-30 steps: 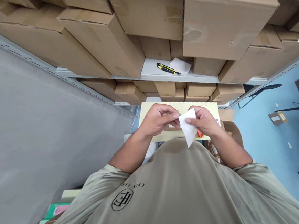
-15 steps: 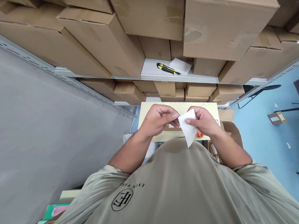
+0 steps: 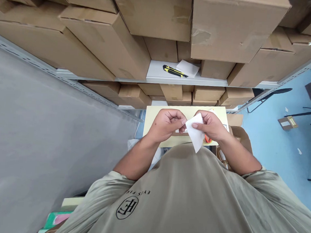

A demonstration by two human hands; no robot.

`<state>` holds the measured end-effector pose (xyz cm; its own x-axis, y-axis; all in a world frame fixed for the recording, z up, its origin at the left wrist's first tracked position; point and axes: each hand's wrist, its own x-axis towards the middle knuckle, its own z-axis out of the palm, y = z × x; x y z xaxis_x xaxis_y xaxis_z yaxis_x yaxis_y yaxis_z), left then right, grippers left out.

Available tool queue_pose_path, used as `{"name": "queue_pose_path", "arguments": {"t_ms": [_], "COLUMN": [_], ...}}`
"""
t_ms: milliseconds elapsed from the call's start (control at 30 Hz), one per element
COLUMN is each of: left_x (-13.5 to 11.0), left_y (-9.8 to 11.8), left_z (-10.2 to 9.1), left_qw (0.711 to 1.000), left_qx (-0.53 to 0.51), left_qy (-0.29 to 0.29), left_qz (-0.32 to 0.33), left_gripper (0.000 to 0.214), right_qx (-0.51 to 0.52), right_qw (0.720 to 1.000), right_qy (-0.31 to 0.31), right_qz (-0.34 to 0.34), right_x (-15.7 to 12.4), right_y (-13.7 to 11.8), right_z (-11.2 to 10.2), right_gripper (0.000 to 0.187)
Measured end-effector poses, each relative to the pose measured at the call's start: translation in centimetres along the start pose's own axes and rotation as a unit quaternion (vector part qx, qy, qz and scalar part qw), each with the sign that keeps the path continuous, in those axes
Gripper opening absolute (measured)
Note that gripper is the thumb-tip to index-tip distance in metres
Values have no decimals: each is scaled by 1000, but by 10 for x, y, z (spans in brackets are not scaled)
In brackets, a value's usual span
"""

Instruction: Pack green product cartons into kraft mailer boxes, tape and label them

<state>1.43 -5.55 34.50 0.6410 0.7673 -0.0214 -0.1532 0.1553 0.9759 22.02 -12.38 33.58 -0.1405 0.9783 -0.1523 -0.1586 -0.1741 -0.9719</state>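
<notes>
I hold a small white paper sheet [image 3: 195, 136] between both hands in front of my chest. My right hand [image 3: 211, 126] grips it with thumb on its face and fingers behind. My left hand [image 3: 168, 124] is curled, its fingertips pinching the sheet's left corner. Under my hands lies a pale yellow board [image 3: 155, 118] with an orange object [image 3: 208, 139] partly hidden below the paper.
Stacked cardboard boxes [image 3: 232, 25] fill the metal shelves ahead. A yellow-black utility knife [image 3: 173, 71] and a white paper [image 3: 187, 67] lie on the shelf. A grey wall [image 3: 35, 139] is to the left, blue floor [image 3: 285, 141] to the right.
My left hand has shifted slightly right, closer to the paper's corner. The paper and right hand stay almost still.
</notes>
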Motion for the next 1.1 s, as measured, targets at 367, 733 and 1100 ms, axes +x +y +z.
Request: {"name": "queue_pose_path", "arguments": {"t_ms": [367, 733, 1100], "left_x": [14, 14, 29], "left_y": [-23, -40, -67], "left_z": [18, 18, -14], "left_qw": [986, 983, 967], "left_qx": [34, 76, 29], "left_qy": [144, 156, 249], "left_qz": [74, 66, 48], "left_gripper": [46, 36, 18], "right_qx": [-73, 7, 61], "right_qw": [974, 980, 956], "right_qy": [165, 175, 278], "right_qz": [-136, -91, -75], "right_x": [5, 8, 25], "right_y": [31, 44, 54], "right_z": [19, 25, -1], "right_gripper": [55, 52, 49]}}
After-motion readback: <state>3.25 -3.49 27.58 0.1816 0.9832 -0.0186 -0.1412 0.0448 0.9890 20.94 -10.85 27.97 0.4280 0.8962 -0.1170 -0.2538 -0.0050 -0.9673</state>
